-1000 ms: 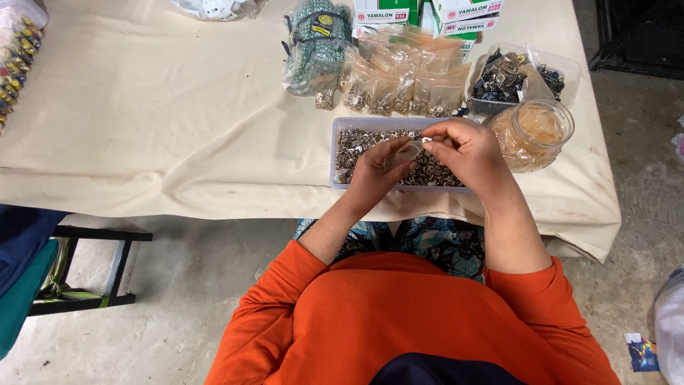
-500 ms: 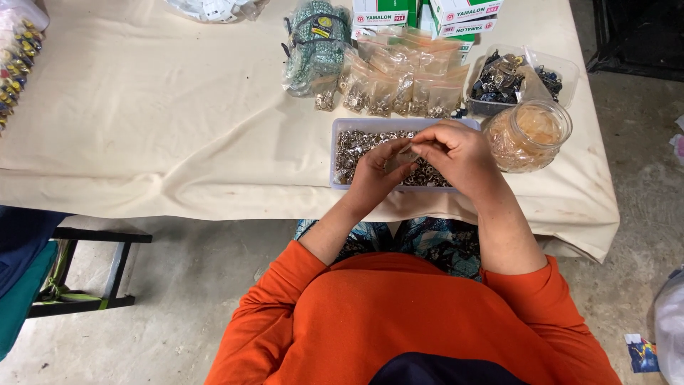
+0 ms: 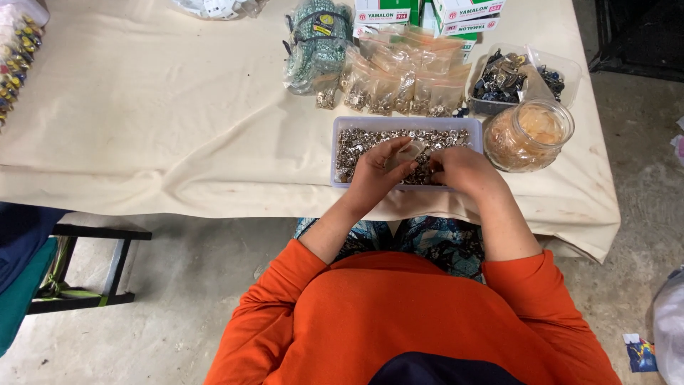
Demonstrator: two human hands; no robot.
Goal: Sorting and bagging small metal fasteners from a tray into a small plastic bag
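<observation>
A small clear plastic bag (image 3: 407,152) was held between both hands over the pale rectangular plastic tray (image 3: 340,125) filled with small silver metal fittings (image 3: 370,138). The left hand (image 3: 376,171) was curled around the bag from about eight o'clock, thumb and fingers closed on its lower edge. The right hand (image 3: 463,170) was closed in from about four o'clock, its fingertips pinched at the bag's right side; whether a fitting was also pinched there could not be told. The bag lay tilted, its long axis running roughly from eight o'clock to two o'clock, with its mouth seemingly toward the right hand, which appeared the nearer hand to the opening. Both hands were set just above the near half of the tray, the fittings directly beneath them.

The tray was placed on the cream cloth-covered surface (image 3: 178,121), close to its near edge. At two o'clock from the tray, a round clear glass jar (image 3: 529,134) was stood just beside it. At twelve o'clock, a row of small filled plastic packets (image 3: 402,82) was laid, touching or nearly touching the tray's far rim.
</observation>
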